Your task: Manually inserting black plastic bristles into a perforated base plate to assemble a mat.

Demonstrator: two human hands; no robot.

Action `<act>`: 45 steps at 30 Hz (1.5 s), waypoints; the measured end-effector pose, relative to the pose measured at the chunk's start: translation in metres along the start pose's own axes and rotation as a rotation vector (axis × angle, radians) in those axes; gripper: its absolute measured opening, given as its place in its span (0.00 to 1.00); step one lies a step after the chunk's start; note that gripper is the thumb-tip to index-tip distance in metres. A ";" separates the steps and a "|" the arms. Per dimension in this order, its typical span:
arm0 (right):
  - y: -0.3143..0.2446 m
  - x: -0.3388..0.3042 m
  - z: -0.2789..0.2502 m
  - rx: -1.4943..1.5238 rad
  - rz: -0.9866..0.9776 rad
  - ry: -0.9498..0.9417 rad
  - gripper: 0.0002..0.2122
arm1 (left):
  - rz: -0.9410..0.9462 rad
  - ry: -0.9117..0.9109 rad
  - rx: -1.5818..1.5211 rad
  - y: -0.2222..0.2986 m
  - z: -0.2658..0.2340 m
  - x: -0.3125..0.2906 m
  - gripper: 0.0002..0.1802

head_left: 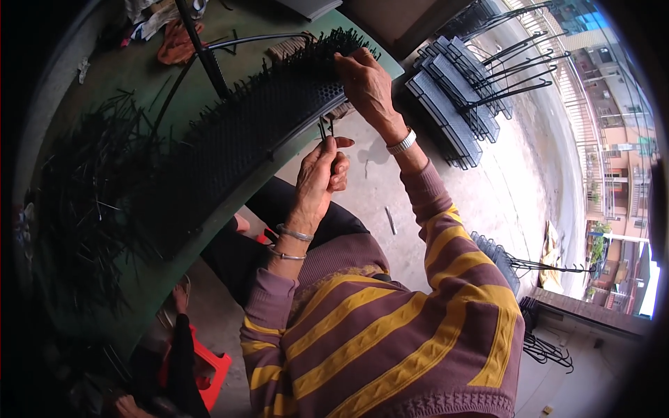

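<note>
My left hand (322, 174) is closed, pinching a few thin black strips (325, 129) upright between thumb and fingers, just off the near edge of the table. Farther up, my right hand (367, 82) has its fingers pressed together at the far right end of a long black mesh panel (272, 115). Whatever those fingers hold is too small to make out. Short black prongs (306, 54) stand in a dense row along the panel's far edge. The panel lies on a green table (174, 268), and its left part fades into dark shadow.
Loose black strips (97, 188) lie heaped at the table's left. A black metal bar (202, 52) rises behind the panel. Black mesh racks with long hooks (456, 90) are stacked at the right. A red stool (214, 366) and another person's hand (129, 406) show at lower left.
</note>
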State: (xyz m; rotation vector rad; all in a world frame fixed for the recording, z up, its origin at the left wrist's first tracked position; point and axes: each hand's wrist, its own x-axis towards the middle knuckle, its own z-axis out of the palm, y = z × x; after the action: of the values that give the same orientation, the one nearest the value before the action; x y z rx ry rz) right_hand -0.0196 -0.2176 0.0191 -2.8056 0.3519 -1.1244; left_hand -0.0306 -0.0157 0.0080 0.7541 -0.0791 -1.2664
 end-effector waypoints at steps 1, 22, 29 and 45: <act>0.000 0.003 -0.003 0.068 -0.002 -0.026 0.06 | -0.001 0.001 -0.002 -0.001 0.000 0.000 0.20; -0.001 -0.006 -0.014 0.085 0.123 -0.151 0.08 | 0.017 -0.030 -0.068 -0.005 0.006 -0.001 0.22; -0.013 -0.017 -0.050 0.709 0.525 -0.552 0.18 | 0.029 -0.068 -0.048 -0.003 -0.001 0.001 0.23; -0.020 -0.029 -0.059 1.093 0.575 -0.749 0.13 | -0.099 -0.138 0.097 -0.002 -0.015 0.010 0.28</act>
State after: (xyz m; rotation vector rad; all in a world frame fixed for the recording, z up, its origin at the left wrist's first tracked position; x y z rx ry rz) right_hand -0.0771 -0.1911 0.0458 -1.7427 0.2914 -0.0140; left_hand -0.0222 -0.0179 -0.0084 0.7608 -0.2189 -1.4160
